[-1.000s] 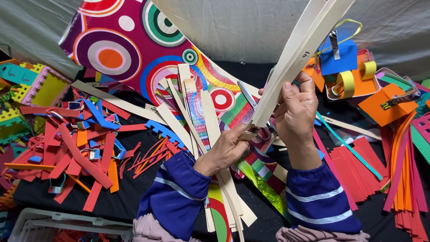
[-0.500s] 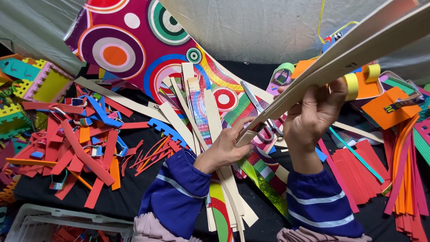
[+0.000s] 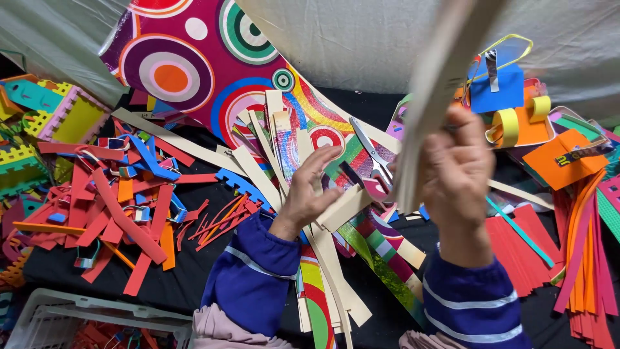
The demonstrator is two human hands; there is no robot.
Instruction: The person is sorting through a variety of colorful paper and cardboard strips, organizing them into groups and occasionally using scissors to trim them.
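Note:
My right hand (image 3: 456, 174) grips a bundle of long cream paper strips (image 3: 434, 97) that stands nearly upright and blurred, reaching past the top edge. My left hand (image 3: 311, 190) rests with fingers spread on a short cream strip piece (image 3: 343, 208), over the pile of cream and patterned strips (image 3: 278, 139) on the black cloth. Silver scissors with a pink handle (image 3: 372, 155) lie between my two hands.
A big sheet with coloured circles (image 3: 187, 64) leans at the back. Red, orange and blue foam scraps (image 3: 116, 207) cover the left. Red and orange strip stacks (image 3: 568, 252) lie right, tape rolls (image 3: 507, 127) behind. A white crate (image 3: 58, 317) sits bottom left.
The strip bundle in my right hand has swung from slanting right to nearly upright. My left hand has let go of the bundle's lower end and dropped onto the short strip piece.

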